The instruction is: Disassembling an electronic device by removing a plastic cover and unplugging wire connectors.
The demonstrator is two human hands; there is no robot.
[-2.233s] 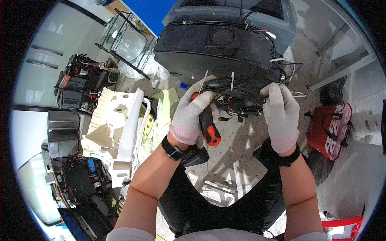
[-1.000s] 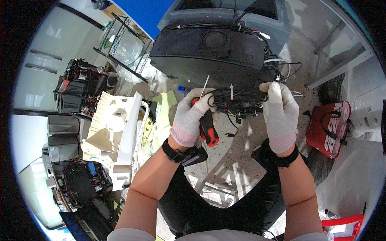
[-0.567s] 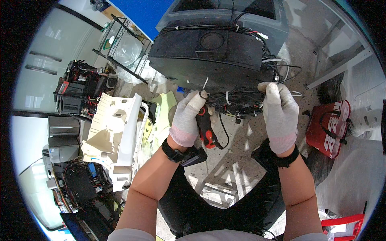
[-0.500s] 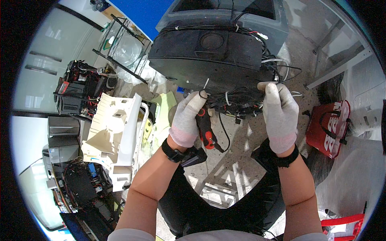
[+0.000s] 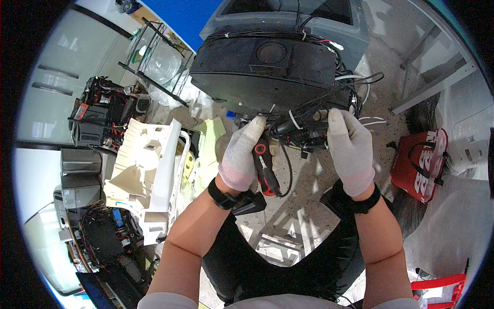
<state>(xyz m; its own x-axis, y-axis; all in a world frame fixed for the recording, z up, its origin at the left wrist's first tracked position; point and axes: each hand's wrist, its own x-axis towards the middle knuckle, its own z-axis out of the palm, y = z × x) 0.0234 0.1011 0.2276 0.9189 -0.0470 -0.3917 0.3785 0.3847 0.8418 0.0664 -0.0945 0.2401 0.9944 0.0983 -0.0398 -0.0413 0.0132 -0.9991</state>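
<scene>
My left hand (image 5: 242, 154), in a white glove with a pink cuff, is closed at the left end of a bundle of black cables (image 5: 280, 129). A red-and-black handled tool (image 5: 266, 175) hangs beside its palm; its exact kind and how the fingers hold it are hidden. My right hand (image 5: 351, 149), gloved alike, has thumb and finger closed at the bundle's right end. White cable ties (image 5: 295, 119) circle the bundle. Just beyond, cables run over the edge of a large black panel (image 5: 267, 87) with a round recess.
Behind the panel stands a grey housing (image 5: 288, 23). A cream plastic moulding (image 5: 146, 170) lies to the left, with wired black parts (image 5: 100, 116) further left. At right sit a red bag (image 5: 422, 165) and a grey metal frame (image 5: 437, 87).
The right hand has moved slightly toward me and left, drawing the cables with it. The left thumb has shifted on the bundle, and the tool has turned slightly.
</scene>
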